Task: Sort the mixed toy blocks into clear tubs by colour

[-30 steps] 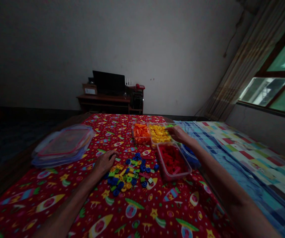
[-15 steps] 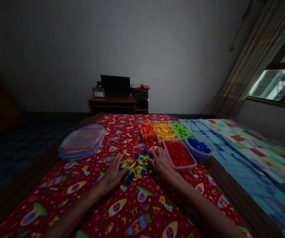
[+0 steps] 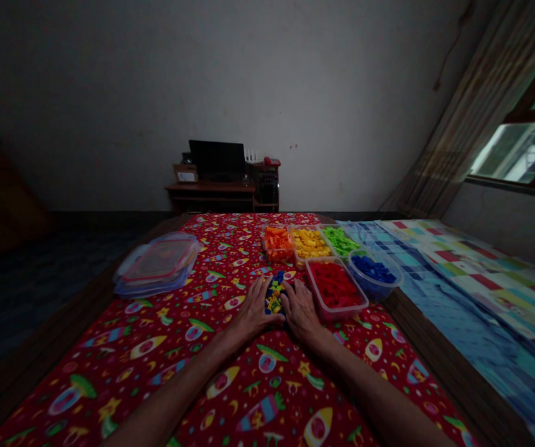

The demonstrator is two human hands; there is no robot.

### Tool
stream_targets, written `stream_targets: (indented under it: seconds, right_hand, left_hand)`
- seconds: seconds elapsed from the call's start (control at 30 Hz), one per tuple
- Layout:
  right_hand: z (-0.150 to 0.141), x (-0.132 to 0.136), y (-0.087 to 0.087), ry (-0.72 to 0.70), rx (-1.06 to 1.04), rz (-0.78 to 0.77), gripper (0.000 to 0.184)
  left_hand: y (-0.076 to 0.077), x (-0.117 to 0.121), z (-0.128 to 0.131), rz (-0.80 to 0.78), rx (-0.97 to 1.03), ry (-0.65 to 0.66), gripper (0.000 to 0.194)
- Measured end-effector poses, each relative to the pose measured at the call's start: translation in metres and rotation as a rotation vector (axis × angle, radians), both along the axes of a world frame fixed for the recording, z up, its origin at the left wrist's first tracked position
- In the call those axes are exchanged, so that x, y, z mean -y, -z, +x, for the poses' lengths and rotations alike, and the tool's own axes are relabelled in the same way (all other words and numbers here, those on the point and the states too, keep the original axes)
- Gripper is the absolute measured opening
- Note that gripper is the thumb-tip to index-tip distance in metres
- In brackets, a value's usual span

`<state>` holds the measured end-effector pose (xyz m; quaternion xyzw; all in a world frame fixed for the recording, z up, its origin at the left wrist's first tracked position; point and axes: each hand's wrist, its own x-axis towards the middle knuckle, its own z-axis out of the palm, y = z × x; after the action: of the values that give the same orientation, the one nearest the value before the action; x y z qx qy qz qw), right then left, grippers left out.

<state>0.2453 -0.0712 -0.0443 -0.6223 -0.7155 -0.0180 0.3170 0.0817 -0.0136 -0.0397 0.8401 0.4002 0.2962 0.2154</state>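
Note:
A small heap of toy building blocks (image 3: 275, 295), mostly blue, yellow and green, sits on the red patterned cloth (image 3: 220, 379). My left hand (image 3: 255, 308) curves around the heap's left and near side, fingers stretched forward, thumb pointing right. On the other side, my right hand (image 3: 301, 309) lies along the blocks with fingers extended. Both hands touch the heap and cover part of it; neither is closed around a block. Just right of my right hand stands a clear box of red blocks (image 3: 335, 285).
Behind are clear boxes of orange blocks (image 3: 278, 243), yellow blocks (image 3: 310, 244) and light green blocks (image 3: 339, 241). A round tub of blue blocks (image 3: 373, 271) stands at the right. Stacked plastic lids (image 3: 158, 266) lie at the left. Farther back is a desk with a monitor (image 3: 217, 161).
My left hand has moved right, closer to my right hand. The spread-out blocks between them are now pushed into a narrower, tighter heap.

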Motion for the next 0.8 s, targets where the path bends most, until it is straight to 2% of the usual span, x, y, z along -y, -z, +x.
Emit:
stream_targets:
  seconds: [0.07, 0.13, 0.23, 0.33, 0.43, 0.53, 0.63, 0.7, 0.8]
  right_hand:
    - [0.002, 0.001, 0.002, 0.002, -0.044, 0.014, 0.049]
    - [0.004, 0.001, 0.003, -0.007, -0.089, 0.018, 0.050]
    - [0.004, -0.006, 0.001, -0.013, -0.180, 0.018, 0.050]
    - [0.001, -0.018, -0.007, -0.016, -0.356, 0.037, 0.047]
    - [-0.004, -0.032, -0.022, -0.031, -0.618, 0.043, 0.043]
    - [-0.010, -0.045, -0.038, -0.089, -0.939, -0.004, 0.037]
    - [-0.012, -0.060, -0.049, -0.182, -1.210, -0.017, 0.034]
    - [-0.010, -0.070, -0.054, -0.198, -1.241, -0.018, 0.030]
    - [-0.005, -0.078, -0.057, -0.137, -1.050, -0.031, 0.027]
  left_hand:
    - [-0.005, -0.005, 0.001, -0.057, 0.103, -0.047, 0.086]
    - [-0.007, -0.012, -0.004, -0.118, 0.204, -0.154, 0.064]
    - [-0.004, -0.025, -0.013, -0.128, 0.261, -0.246, 0.054]
    - [0.002, -0.033, -0.013, -0.076, 0.247, -0.179, 0.052]
    - [0.004, -0.036, -0.002, -0.090, 0.268, -0.106, 0.048]
    - [0.000, -0.037, 0.007, -0.152, 0.323, -0.076, 0.047]
    - [-0.007, -0.040, 0.005, -0.200, 0.380, -0.065, 0.044]
    - [-0.010, -0.041, -0.002, -0.204, 0.379, -0.048, 0.040]
    - [-0.012, -0.039, -0.008, -0.178, 0.310, -0.017, 0.032]
